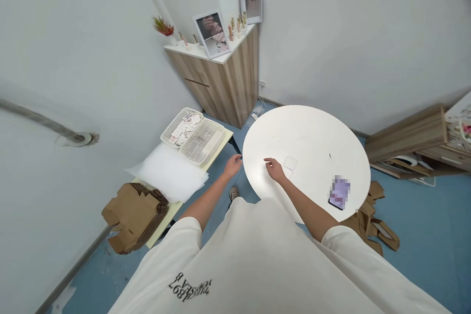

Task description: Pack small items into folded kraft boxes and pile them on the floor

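My left hand [233, 166] hangs in the air between the side table and the round table, near the round table's left edge. Its fingers are loosely bent and a little apart, with nothing visible in them. Over the left part of the white round table [309, 130], my right hand [274, 170] points its index finger leftward; it looks unloaded too. Just right of that hand lies a small clear plastic box [290, 163], hard to make out against the white top. A phone [339, 193] with a blurred purple screen rests nearer the table's right edge.
On the side table at left are a basket of cards [182, 127], a basket of clear pieces [202, 141], white translucent sheets [171, 171] and stacked flat cardboard boxes [134, 216]. More cardboard [382, 233] lies on the floor at right. A wooden cabinet [224, 88] stands behind.
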{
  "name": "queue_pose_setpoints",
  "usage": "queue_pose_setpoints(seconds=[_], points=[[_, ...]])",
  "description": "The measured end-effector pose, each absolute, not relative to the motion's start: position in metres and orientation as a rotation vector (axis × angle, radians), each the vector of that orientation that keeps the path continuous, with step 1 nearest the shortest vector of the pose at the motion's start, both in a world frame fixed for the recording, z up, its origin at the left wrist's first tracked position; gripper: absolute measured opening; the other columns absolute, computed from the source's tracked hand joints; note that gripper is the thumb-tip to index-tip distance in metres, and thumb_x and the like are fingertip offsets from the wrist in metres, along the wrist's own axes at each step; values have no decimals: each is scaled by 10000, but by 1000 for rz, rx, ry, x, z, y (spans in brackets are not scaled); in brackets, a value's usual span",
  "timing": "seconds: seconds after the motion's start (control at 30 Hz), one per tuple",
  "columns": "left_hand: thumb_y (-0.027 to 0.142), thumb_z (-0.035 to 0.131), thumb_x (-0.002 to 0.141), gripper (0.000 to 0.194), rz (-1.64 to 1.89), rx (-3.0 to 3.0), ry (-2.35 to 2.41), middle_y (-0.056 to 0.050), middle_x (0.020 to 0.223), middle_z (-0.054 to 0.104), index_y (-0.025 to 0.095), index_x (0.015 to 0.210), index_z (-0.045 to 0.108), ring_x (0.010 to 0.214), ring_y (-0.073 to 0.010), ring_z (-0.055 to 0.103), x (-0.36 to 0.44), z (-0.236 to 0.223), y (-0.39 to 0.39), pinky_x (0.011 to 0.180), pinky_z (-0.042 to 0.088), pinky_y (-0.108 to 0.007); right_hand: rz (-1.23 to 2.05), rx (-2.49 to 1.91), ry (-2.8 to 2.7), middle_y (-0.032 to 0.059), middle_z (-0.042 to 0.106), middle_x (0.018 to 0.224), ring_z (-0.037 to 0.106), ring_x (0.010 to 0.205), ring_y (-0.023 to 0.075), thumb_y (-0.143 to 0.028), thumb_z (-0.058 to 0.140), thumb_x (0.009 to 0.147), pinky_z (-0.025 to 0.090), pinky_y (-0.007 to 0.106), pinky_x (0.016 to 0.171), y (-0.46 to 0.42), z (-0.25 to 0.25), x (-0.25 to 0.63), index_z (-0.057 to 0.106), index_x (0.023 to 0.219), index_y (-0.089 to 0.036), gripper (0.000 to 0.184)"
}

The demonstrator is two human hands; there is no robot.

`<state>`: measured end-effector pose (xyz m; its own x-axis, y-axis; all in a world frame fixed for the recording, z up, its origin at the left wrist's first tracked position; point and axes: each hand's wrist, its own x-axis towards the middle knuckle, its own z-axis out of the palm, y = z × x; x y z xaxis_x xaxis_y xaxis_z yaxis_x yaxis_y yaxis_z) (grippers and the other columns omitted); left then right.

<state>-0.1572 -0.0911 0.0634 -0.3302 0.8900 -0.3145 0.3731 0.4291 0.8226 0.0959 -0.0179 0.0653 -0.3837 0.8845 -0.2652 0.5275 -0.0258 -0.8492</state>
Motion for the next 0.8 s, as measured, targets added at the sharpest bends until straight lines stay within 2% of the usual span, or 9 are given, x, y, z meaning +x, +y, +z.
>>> queue_pose_setpoints(seconds=[0.3, 0.57, 0.8], points=[[175, 575, 861, 327, 1052, 983, 1980, -100, 1253, 694, 196, 1172, 676, 1147, -224, 665, -291, 76, -125, 1061, 497, -390, 1380, -1307, -2090, 64, 676, 1269, 636, 1120, 202, -223, 455, 927, 481, 373, 1043, -34, 86, -48, 694, 1189, -231, 354], [150, 565, 853, 344, 1075, 975, 2034, -78, 1241, 705, 200, 1173, 683, 1150, -200, 663, -429, 78, -125, 1072, 486, -380, 1344, -1216, -2230, 71, 665, 1289, 638, 1102, 214, -247, 458, 936, 500, 355, 981, -45, 92, -176, 690, 1218, -238, 366], [141, 554, 840, 330, 995, 1001, 2153, -90, 1214, 715, 187, 1140, 683, 1130, -215, 663, -527, 70, -102, 1049, 480, -366, 1321, -1282, -2244, 72, 663, 1298, 631, 1117, 220, -226, 441, 945, 492, 352, 980, -40, 101, -242, 688, 1217, -235, 367]])
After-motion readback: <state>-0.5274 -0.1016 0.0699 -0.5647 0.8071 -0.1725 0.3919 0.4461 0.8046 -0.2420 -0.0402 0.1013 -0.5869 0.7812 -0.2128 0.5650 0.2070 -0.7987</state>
